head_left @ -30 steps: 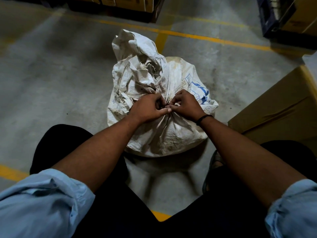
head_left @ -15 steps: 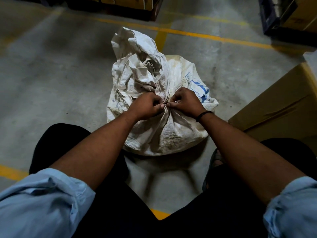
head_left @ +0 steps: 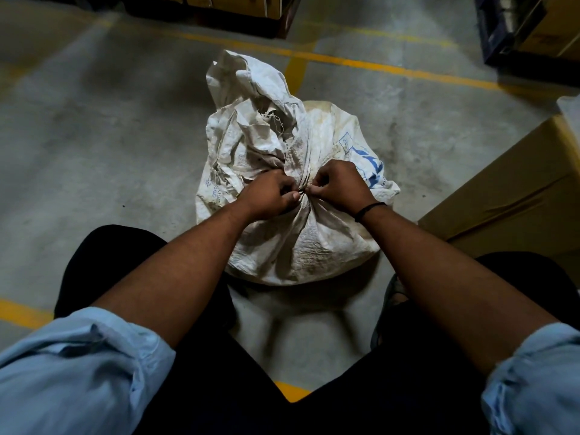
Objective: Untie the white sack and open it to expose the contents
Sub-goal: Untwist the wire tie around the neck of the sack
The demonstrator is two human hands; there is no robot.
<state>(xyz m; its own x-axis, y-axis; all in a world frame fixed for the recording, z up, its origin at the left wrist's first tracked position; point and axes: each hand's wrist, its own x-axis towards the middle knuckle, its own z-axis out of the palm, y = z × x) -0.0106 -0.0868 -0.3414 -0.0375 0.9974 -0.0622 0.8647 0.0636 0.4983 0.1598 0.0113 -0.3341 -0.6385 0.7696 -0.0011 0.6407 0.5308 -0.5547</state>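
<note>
A dirty white woven sack (head_left: 307, 243) with blue print stands on the concrete floor between my knees. Its neck is gathered and bound by a thin tie (head_left: 302, 192), and the loose top (head_left: 251, 98) flops up and back to the left. My left hand (head_left: 270, 196) and my right hand (head_left: 339, 188) meet at the bound neck, each with curled fingers pinching the tie. The knot itself is mostly hidden between my fingertips. The sack's contents are not visible.
A brown cardboard box (head_left: 514, 189) sits close on the right. More boxes (head_left: 229, 4) stand at the back and a dark crate (head_left: 514, 29) at the top right. Yellow lines (head_left: 392, 69) cross the grey floor.
Both hands have stayed at the sack's neck, shifting slightly as the fingers work the tie. The sack remains bound.
</note>
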